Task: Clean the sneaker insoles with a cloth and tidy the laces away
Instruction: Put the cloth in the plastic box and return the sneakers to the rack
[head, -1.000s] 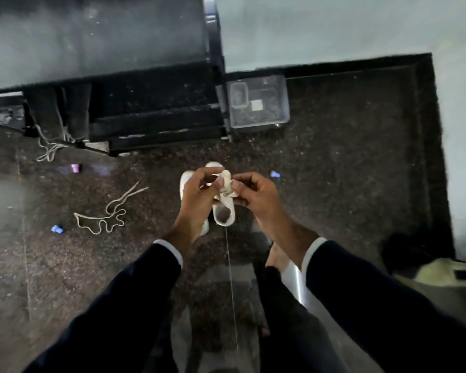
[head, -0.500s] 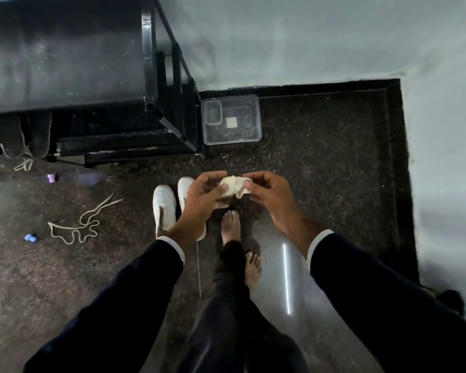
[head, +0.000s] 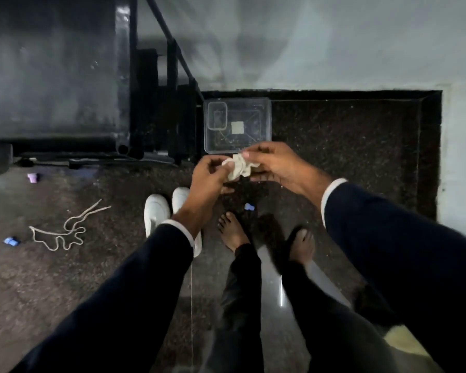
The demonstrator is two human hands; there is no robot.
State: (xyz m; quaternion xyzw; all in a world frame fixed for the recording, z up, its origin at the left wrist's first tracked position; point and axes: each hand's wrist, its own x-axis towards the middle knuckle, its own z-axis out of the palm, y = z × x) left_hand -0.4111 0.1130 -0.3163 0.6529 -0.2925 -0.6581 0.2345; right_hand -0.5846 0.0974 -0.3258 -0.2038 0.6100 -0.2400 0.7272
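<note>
Two hands [head: 207,181] [head: 277,162] holding one bundle [head: 238,166], two sneakers [head: 156,214]

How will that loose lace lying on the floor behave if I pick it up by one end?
The lace lies in limp curves, so it is probably floppy and would dangle and trail. It looks thin, so likely very light. Its loops may tangle as it lifts off the floor.
</note>
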